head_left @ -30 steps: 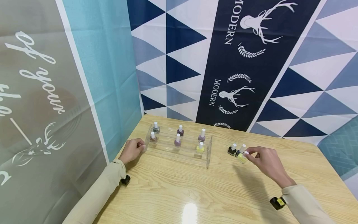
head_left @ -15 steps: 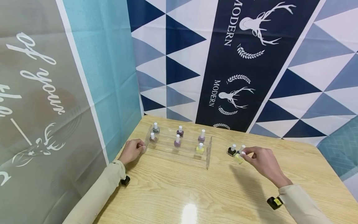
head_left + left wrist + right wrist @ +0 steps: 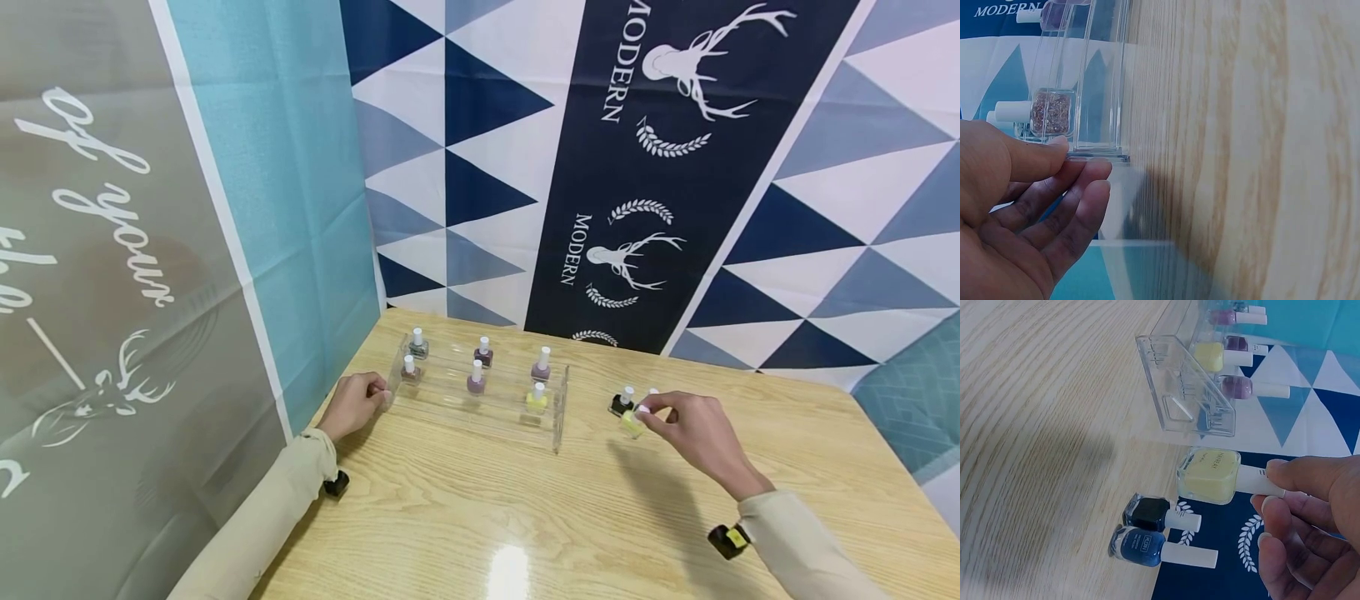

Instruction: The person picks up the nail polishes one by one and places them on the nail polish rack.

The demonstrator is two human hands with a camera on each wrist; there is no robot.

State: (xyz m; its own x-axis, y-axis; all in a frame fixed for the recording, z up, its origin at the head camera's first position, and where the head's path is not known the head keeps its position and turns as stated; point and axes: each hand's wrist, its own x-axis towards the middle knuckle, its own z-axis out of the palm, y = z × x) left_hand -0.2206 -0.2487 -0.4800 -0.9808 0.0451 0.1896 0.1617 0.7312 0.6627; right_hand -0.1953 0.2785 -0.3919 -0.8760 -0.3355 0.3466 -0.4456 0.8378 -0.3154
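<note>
My right hand (image 3: 693, 429) pinches the white cap of a pale yellow nail polish bottle (image 3: 1213, 475) between thumb and fingers. This bottle is close to a black nail polish bottle (image 3: 1147, 512) and a blue one (image 3: 1141, 545), which stand side by side on the table. At the left end of a clear acrylic tiered rack (image 3: 450, 411), my left hand (image 3: 354, 406) grips the end panel, thumb on one side and fingers on the other. A glittery nail polish bottle (image 3: 1052, 112) sits in the rack just beyond the left thumb.
Several nail polish bottles with white caps stand in two rows on the rack, including a yellow one (image 3: 537, 400) at the right end and a mauve one (image 3: 476, 382) mid-row. The wooden table (image 3: 450, 500) meets patterned cloth (image 3: 480, 167) behind and at the left.
My right hand has shifted slightly left with the yellow nail polish bottle, which now partly covers the bottles behind it. The left hand has stayed at the rack's end.
</note>
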